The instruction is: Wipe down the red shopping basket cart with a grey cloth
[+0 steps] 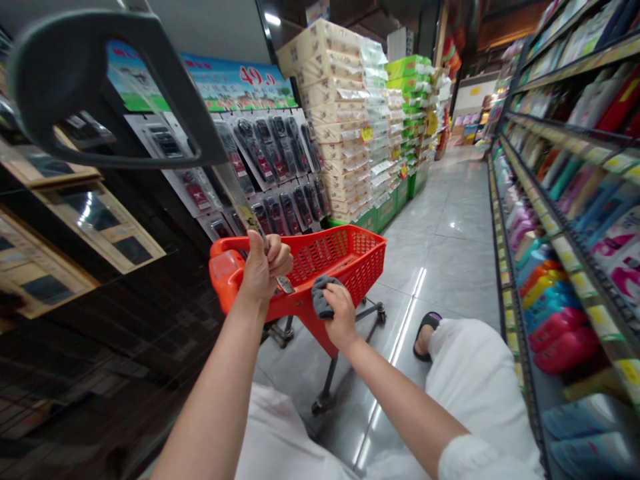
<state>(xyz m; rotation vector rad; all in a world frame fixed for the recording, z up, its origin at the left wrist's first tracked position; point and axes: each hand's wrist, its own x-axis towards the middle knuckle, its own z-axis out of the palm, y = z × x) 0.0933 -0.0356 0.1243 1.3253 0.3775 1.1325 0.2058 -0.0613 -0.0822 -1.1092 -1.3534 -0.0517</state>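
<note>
A red plastic shopping trolley (353,257) on small wheels stands in front of me on the grey tiled floor. Its silver pull rod (239,200) rises toward the camera and ends in a dark loop grip (60,87) at the top left. My left hand (263,267) is closed in a fist round the rod, just above the trolley's orange back edge. My right hand (341,319) pinches a grey cloth (321,298) and presses it against the near rim of the red basket. The basket's inside looks empty from here.
Shelves of colourful packets (560,267) line the right side. On the left are dark wooden display cases (100,227), hanging blister packs (280,167), then stacked cartons (340,113). My leg in white trousers (475,380) and a sandalled foot (425,333) stretch beside the trolley. The aisle (450,220) runs on ahead.
</note>
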